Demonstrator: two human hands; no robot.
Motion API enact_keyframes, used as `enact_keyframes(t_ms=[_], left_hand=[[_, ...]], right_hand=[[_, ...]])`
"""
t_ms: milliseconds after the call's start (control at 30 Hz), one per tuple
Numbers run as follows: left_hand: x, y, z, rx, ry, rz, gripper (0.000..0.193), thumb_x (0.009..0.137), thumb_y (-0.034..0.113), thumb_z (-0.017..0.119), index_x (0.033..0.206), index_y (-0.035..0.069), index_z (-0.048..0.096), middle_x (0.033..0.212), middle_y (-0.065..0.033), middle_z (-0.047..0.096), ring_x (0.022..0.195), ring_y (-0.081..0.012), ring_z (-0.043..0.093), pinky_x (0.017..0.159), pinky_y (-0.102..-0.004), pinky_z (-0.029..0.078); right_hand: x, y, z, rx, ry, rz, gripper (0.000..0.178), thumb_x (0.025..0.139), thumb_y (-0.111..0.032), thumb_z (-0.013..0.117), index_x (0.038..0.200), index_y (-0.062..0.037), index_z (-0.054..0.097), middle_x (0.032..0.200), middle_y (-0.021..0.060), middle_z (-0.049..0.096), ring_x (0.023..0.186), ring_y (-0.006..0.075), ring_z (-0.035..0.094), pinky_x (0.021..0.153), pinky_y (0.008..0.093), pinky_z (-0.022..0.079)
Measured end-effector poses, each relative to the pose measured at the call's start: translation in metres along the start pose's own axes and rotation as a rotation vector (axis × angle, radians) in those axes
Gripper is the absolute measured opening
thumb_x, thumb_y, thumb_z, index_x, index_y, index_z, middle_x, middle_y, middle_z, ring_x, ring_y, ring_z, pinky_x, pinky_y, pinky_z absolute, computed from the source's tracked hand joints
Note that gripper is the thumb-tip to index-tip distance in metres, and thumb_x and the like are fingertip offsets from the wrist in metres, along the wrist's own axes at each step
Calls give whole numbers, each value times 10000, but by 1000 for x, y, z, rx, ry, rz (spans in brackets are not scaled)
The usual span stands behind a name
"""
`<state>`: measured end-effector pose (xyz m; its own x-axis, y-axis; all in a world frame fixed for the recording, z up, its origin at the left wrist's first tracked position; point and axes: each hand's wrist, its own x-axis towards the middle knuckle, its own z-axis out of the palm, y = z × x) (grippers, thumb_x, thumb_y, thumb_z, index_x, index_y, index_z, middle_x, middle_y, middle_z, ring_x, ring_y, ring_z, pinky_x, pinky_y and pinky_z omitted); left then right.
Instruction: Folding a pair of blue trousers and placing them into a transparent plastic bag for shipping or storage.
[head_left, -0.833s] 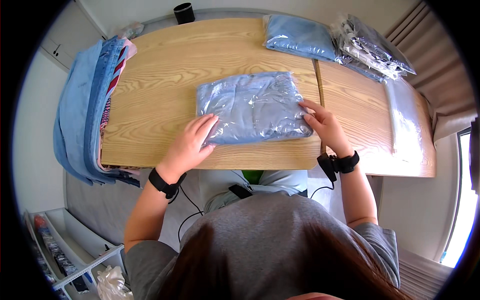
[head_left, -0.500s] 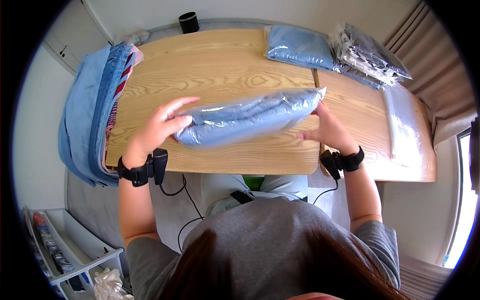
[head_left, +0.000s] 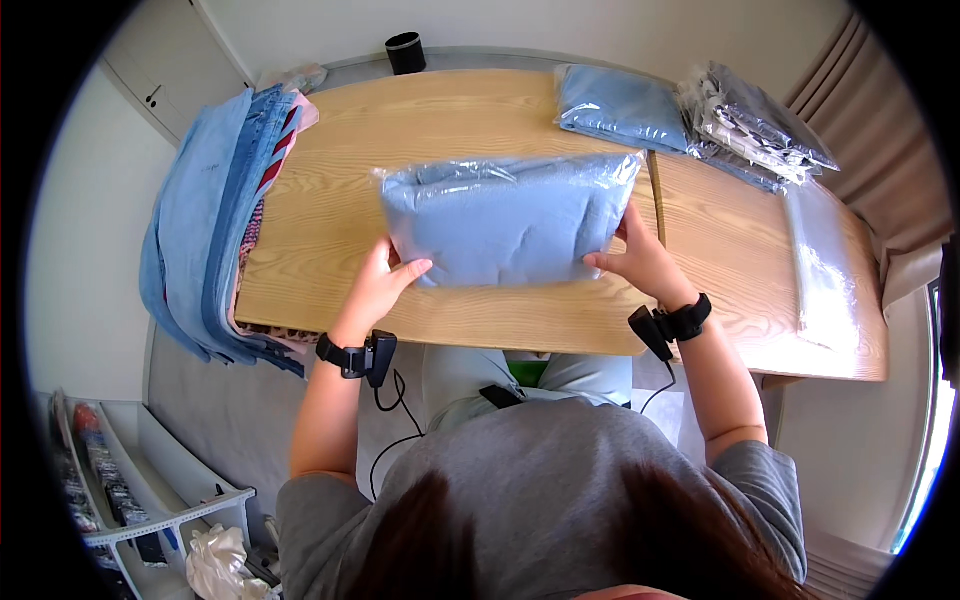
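Note:
Both hands hold a folded light-blue garment in a clear plastic bag (head_left: 505, 222) above the wooden table. My left hand (head_left: 382, 278) grips its lower left corner, thumb on the near face and the other fingers behind. At the lower right corner, my right hand (head_left: 637, 258) grips it the same way, partly hidden behind the plastic. The bag's broad face is turned toward me, and its crinkled upper edge is farther off. Each wrist wears a black strap with a small black box and a cable.
A stack of jeans and other clothes (head_left: 215, 220) hangs over the table's left edge. Bagged garments (head_left: 625, 108) lie at the back right, beside a pile of dark and white bagged clothes (head_left: 755, 125). Flat clear bags (head_left: 822, 265) lie at right. A seam splits the wooden table (head_left: 470, 115).
The bagged garment has tilted so its broad face shows. My left hand has moved right and down to its lower left corner; my right thumb now presses on the near face.

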<state>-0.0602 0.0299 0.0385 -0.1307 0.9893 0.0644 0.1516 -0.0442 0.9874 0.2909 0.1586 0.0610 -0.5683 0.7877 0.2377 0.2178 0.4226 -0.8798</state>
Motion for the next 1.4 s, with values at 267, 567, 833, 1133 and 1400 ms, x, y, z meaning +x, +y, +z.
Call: enact_keyframes(t_ms=[267, 567, 833, 1133, 1400], left_hand=[[-8, 49, 4, 59, 12, -190, 436, 875, 329, 699, 1043, -49, 561, 868, -60, 638, 760, -103, 587, 656, -249, 490], [-16, 47, 18, 983, 113, 32, 568, 872, 477, 621, 1111, -32, 538, 1119, -214, 600, 1025, -321, 597, 869, -424, 477], [36, 60, 76, 1062, -720, 857, 608, 875, 447, 579, 1323, 49, 479, 1351, -151, 493, 1318, -301, 392, 1146, -446, 238], [53, 29, 84, 835, -832, 711, 623, 866, 532, 529, 1316, 101, 515, 1370, -84, 499, 1326, -282, 371, 1167, -441, 193], [62, 21, 84, 723, -879, 602, 559, 852, 509, 579, 1286, 158, 555, 1376, -58, 504, 1347, -282, 359, 1160, -461, 207]], right_hand=[[-13, -35, -4, 96, -9, 262, 752, 897, -286, 675, 1431, 41, 258, 966, 171, 639, 816, 175, 615, 729, 286, 498], [-24, -37, -4, -748, -77, 330, 754, 908, -487, 565, 1423, 4, 316, 1088, 194, 622, 991, 325, 610, 876, 389, 469], [20, -67, 30, -867, -419, -578, 717, 895, -503, 528, 1467, -132, 306, 1530, 121, 276, 1411, 272, 271, 1140, 490, 210], [32, -30, 49, -679, -731, -551, 701, 889, -552, 507, 1476, -210, 333, 1551, 94, 250, 1419, 264, 254, 1158, 477, 139], [41, -22, 51, -625, -768, -464, 686, 848, -560, 561, 1442, -257, 401, 1535, 53, 299, 1425, 231, 243, 1155, 458, 139]])
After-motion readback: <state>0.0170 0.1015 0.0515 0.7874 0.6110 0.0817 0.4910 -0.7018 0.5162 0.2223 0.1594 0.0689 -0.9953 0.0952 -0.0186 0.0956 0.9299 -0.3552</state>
